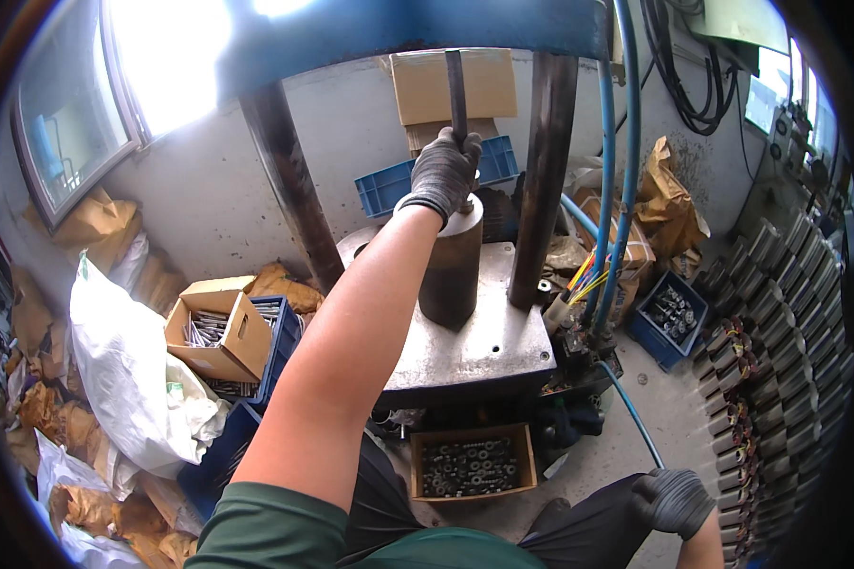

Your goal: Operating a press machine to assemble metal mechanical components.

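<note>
My left hand, in a grey glove, reaches forward under the press's blue crossbeam. Its fingers close round the lower part of a dark metal rod that hangs below the beam. Just beneath the hand stands a thick steel cylinder, upright on the press's metal plate. A short shaft end shows at the cylinder's top, partly hidden by the hand. Down at the right, beside my knee, my gloved right hand grips the end of a slanting blue lever.
Two dark posts flank the cylinder. Below the plate sits a box of small metal parts. Left are a cardboard box of metal pins and a white sack. Right are a blue crate and stacked metal cylinders.
</note>
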Demonstrator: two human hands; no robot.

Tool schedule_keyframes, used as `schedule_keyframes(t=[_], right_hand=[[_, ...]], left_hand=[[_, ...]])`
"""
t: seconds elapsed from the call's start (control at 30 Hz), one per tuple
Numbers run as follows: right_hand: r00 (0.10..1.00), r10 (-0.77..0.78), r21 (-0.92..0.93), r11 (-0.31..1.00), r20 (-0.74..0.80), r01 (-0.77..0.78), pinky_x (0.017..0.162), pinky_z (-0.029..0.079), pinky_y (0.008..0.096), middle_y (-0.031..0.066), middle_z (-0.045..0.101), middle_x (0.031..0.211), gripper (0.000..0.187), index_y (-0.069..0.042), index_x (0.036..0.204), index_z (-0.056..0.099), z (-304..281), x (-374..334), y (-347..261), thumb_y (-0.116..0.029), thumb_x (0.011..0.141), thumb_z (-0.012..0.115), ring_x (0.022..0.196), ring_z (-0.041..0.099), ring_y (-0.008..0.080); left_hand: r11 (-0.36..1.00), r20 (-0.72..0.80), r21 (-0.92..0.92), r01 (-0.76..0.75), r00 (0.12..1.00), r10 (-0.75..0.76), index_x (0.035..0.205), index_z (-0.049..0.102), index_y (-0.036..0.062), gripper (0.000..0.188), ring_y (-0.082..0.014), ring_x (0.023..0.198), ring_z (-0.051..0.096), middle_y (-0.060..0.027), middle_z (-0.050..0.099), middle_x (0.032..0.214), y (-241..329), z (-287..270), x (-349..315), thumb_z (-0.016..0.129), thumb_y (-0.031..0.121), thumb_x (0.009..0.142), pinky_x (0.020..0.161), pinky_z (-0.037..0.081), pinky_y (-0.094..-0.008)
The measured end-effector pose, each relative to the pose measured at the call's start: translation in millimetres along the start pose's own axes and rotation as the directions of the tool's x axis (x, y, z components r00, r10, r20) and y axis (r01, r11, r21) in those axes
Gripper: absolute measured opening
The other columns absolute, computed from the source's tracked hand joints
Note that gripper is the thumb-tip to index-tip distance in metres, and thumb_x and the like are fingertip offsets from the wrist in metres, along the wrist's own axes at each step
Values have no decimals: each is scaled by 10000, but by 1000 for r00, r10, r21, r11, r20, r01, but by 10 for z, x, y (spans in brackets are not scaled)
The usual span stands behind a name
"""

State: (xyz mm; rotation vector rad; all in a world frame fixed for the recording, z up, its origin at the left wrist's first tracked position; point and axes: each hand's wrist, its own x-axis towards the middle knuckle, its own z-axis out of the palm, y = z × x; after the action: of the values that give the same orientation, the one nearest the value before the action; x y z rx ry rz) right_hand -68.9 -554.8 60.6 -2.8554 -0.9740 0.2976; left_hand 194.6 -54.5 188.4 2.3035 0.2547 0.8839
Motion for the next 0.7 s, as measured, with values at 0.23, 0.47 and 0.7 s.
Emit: schedule_keyframes(t=[0.23, 0.47, 0.7], right_hand=[[987, 73, 117, 992, -144, -56, 763, 595, 462, 156, 735, 902, 245, -94, 1016, 755, -131, 137, -30, -260, 850, 682, 839, 728, 372], [985, 49, 98, 995, -168, -33, 761, 592, 462, 154, 734, 898, 210, -81, 989, 752, -303, 203, -34, -212, 843, 676, 823, 722, 377], [980, 59, 124, 992, -192, -36, 751, 590, 468, 154, 734, 883, 204, -85, 977, 747, -293, 221, -8, -226, 845, 684, 806, 719, 380]], left_hand=[[1000, 7, -8, 3, 1000, -3, 1181, 662, 48, 408, -294, 837, 759, -141, 758, 875, -119, 4, 42, 541, 424, 1080, 797, 592, -431], [1000, -11, 9, -17, 1000, 17, 1151, 658, 43, 434, -312, 862, 755, -137, 759, 863, -194, 60, 77, 531, 451, 1079, 827, 573, -442], [998, -36, 24, -58, 998, 59, 1142, 658, 51, 440, -323, 868, 754, -143, 757, 862, -202, 80, 75, 525, 465, 1077, 827, 570, -452]])
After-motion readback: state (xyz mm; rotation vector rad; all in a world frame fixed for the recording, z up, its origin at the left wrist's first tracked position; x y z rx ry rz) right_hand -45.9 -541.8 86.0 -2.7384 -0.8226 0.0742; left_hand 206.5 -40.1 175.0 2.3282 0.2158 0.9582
